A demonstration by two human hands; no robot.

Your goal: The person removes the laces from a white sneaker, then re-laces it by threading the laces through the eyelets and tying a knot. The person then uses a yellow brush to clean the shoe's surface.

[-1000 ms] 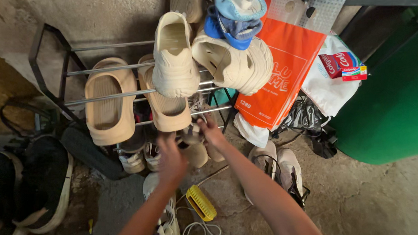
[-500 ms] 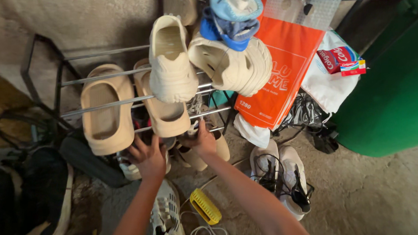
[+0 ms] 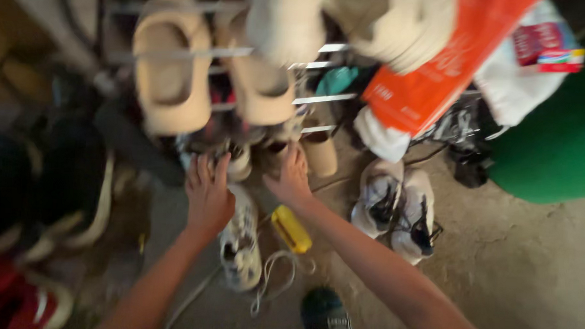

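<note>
Both hands reach toward the shoes on the floor under the metal shoe rack. The left hand lies palm down, fingers stretched forward and close together, over a dark shoe at the bottom of the rack. The right hand sits just beside it, fingers resting on another shoe; whether they pinch it I cannot tell. A sure hold likely wants each hand closing round a heel rather than the loose laces. The frame is blurred, the shoes under the hands are half covered, and the rack's top is cut off
</note>
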